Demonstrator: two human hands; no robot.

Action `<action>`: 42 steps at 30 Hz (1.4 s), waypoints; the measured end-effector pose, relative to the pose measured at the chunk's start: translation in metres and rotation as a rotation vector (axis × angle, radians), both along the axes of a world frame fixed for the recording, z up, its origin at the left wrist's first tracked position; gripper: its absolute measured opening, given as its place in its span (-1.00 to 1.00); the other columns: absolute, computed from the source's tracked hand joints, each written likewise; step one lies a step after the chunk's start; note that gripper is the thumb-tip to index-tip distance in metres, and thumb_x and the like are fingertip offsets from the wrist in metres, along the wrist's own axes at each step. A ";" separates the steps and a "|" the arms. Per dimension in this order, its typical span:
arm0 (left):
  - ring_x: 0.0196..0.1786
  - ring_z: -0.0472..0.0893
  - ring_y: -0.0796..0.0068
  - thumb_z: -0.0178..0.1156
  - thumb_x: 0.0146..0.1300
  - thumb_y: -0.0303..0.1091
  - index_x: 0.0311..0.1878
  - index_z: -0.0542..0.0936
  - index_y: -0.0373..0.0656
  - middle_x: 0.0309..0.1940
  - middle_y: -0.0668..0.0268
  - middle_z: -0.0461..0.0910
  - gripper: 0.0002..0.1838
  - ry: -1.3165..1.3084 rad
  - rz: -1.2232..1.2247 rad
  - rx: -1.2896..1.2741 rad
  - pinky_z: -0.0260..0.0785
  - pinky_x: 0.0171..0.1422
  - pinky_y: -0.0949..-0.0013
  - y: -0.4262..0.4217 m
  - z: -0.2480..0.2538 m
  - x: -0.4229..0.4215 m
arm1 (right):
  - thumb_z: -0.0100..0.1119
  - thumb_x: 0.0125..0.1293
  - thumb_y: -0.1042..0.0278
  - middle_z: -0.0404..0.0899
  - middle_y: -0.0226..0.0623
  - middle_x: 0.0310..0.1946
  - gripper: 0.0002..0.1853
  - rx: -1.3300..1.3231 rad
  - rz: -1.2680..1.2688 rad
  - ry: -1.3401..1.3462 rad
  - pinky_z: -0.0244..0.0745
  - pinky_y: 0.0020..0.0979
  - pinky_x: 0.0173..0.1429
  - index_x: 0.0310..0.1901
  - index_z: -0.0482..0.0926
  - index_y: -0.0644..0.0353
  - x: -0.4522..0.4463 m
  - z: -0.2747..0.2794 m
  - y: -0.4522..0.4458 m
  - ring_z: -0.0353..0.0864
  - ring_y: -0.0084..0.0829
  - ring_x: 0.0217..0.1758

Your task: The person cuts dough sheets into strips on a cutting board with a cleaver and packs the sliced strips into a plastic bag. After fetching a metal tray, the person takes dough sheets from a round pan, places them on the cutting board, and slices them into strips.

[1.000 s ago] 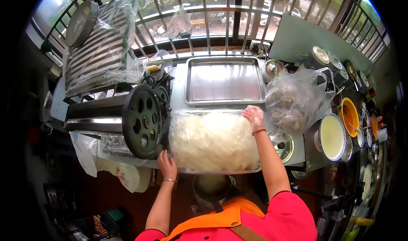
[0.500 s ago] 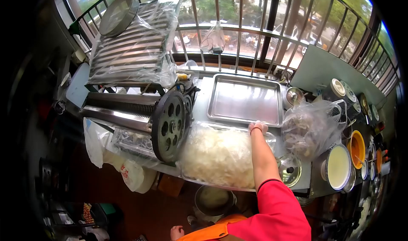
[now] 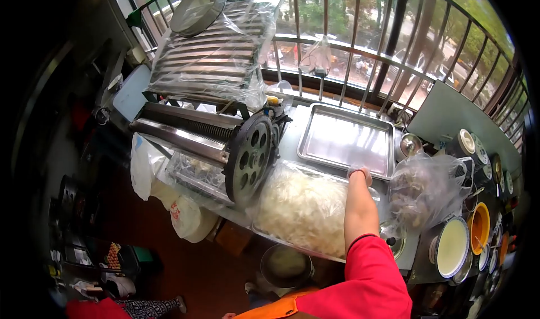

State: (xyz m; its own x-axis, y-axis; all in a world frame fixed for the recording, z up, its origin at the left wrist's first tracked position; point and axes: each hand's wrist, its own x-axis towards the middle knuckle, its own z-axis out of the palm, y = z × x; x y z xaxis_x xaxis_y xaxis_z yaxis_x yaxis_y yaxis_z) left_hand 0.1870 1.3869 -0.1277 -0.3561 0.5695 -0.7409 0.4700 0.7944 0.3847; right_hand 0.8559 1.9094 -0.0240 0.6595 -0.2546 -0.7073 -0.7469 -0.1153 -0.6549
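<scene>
My right hand (image 3: 360,175) reaches forward, its fingers curled at the far edge of a clear plastic sheet (image 3: 368,192). The sheet covers a tray heaped with pale, whitish flat pieces (image 3: 304,203). Just beyond the hand lies a bare metal tray (image 3: 344,142), whose near rim is by my knuckles. A sliver of my left hand (image 3: 228,316) shows at the bottom edge, low beside my orange apron; its fingers are hidden.
Left of the covered tray stands a roller machine with a large black wheel (image 3: 251,158). A plastic bag (image 3: 427,189), a pale-filled pot (image 3: 451,247) and an orange bowl (image 3: 478,227) line the right. A pot (image 3: 286,265) sits below. Another person's patterned trousers (image 3: 149,308) appear lower left.
The view has swung, so the table sits further right and tilted. My right hand stays at the sheet's far edge. My left hand has mostly left view; another person's clothing has appeared lower left.
</scene>
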 end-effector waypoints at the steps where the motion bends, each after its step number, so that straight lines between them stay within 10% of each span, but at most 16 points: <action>1: -0.03 0.66 0.29 0.25 0.24 -0.28 -0.13 0.69 -0.22 -0.17 0.19 0.70 -0.76 -0.005 0.022 0.006 0.49 0.13 0.26 -0.005 -0.003 0.001 | 0.23 0.01 0.41 0.73 -0.10 -0.20 -0.73 0.056 -0.017 0.018 0.62 -0.32 -0.12 -0.24 0.67 0.36 -0.005 0.006 0.002 0.74 -0.22 -0.20; 10: -0.06 0.69 0.38 0.27 0.29 -0.21 -0.13 0.69 -0.24 -0.17 0.21 0.73 -0.73 -0.032 0.156 0.064 0.52 0.09 0.33 -0.046 -0.024 -0.005 | 0.18 0.17 0.28 0.71 -0.02 -0.16 -0.63 0.328 -0.016 -0.087 0.63 -0.33 -0.10 -0.10 0.64 0.41 -0.006 0.033 0.000 0.74 -0.23 -0.16; 13: -0.14 0.71 0.42 0.28 0.30 -0.20 -0.10 0.67 -0.26 -0.22 0.20 0.74 -0.71 -0.075 0.174 0.111 0.55 0.02 0.36 -0.047 -0.029 -0.003 | 0.05 0.18 0.41 0.58 -0.12 -0.45 -0.79 0.495 0.043 -0.017 0.50 -0.23 -0.46 -0.23 0.50 0.39 0.032 -0.009 0.016 0.60 -0.17 -0.46; 17: -0.15 0.71 0.43 0.30 0.31 -0.18 -0.06 0.66 -0.28 -0.24 0.17 0.74 -0.67 -0.061 0.235 0.029 0.56 -0.01 0.35 -0.011 0.048 0.040 | 0.10 0.22 0.36 0.65 -0.28 -0.34 -0.83 0.530 0.034 0.074 0.54 -0.28 -0.35 -0.22 0.61 0.21 0.047 -0.013 0.017 0.65 -0.30 -0.32; 22: -0.29 0.69 0.47 0.22 0.35 -0.29 -0.10 0.66 -0.22 -0.34 0.23 0.72 -0.79 -0.054 0.203 0.186 0.57 -0.16 0.37 -0.037 -0.032 0.010 | 0.17 0.26 0.30 0.75 -0.49 -0.20 -0.83 0.534 -0.015 0.148 0.59 -0.34 -0.20 -0.21 0.75 -0.01 0.056 -0.024 0.012 0.72 -0.46 -0.14; 26: -0.34 0.69 0.53 0.23 0.34 -0.33 -0.12 0.67 -0.23 -0.37 0.24 0.73 -0.82 -0.115 0.193 0.287 0.58 -0.20 0.38 -0.046 -0.061 -0.009 | 0.09 0.15 0.35 0.26 -0.48 -0.73 -0.71 0.688 0.005 0.065 0.43 -0.35 -0.57 -0.64 0.22 -0.07 0.017 0.040 -0.035 0.23 -0.52 -0.78; 32: -0.28 0.71 0.45 0.21 0.36 -0.33 -0.08 0.65 -0.27 -0.34 0.20 0.73 -0.79 -0.106 0.031 0.262 0.58 -0.16 0.36 -0.034 -0.077 -0.047 | -0.07 0.01 0.50 0.15 -0.55 -0.71 -0.82 0.884 -0.008 0.025 0.01 -0.55 -0.75 -0.57 0.18 -0.02 -0.025 0.083 -0.103 0.12 -0.56 -0.79; 37: -0.26 0.70 0.42 0.16 0.40 -0.34 -0.02 0.62 -0.27 -0.28 0.18 0.71 -0.78 -0.254 -0.063 0.192 0.58 -0.18 0.36 0.011 -0.087 -0.111 | 0.06 -0.06 0.44 0.35 -0.20 -0.28 -0.72 1.017 0.028 0.063 0.48 -0.06 -0.17 -0.25 0.30 0.15 -0.077 0.095 -0.232 0.44 -0.13 -0.23; 42: -0.25 0.69 0.44 0.14 0.42 -0.34 0.05 0.56 -0.23 -0.26 0.20 0.66 -0.76 -0.458 -0.142 0.203 0.58 -0.25 0.40 0.074 -0.048 -0.167 | 0.13 -0.17 0.40 0.38 -0.12 -0.18 -0.66 0.761 0.034 -0.042 0.49 -0.06 -0.08 -0.26 0.35 0.15 -0.163 0.068 -0.334 0.45 -0.14 -0.24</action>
State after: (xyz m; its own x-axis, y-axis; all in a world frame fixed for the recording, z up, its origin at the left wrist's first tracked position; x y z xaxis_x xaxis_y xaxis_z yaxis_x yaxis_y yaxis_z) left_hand 0.0203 1.4605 -0.1754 0.0701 0.7367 -0.6725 0.3149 0.6234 0.7157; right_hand 0.6927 1.5755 0.0436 0.6882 0.3144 -0.6539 -0.7240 0.3565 -0.5906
